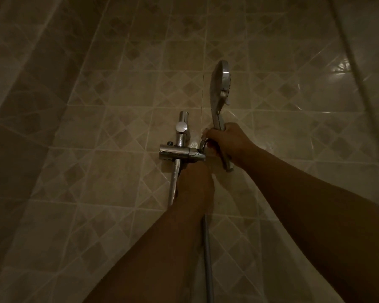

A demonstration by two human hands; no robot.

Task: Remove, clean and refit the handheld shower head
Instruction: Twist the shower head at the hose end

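Shower head [219, 84] gripped by right hand [230, 143].

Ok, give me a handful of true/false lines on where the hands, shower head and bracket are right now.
1. The right hand grips the shower head by its handle. True.
2. The shower head sits seated in the bracket. False: it is held to the right of the bracket, clear of it.
3. The left hand is just below the bracket, beside the rail. True.
4. The hose has been unscrewed and lies on the floor. False: it runs up behind the left arm towards the handle.
5. The spray face points left, at the rail. False: it faces right, away from the rail.
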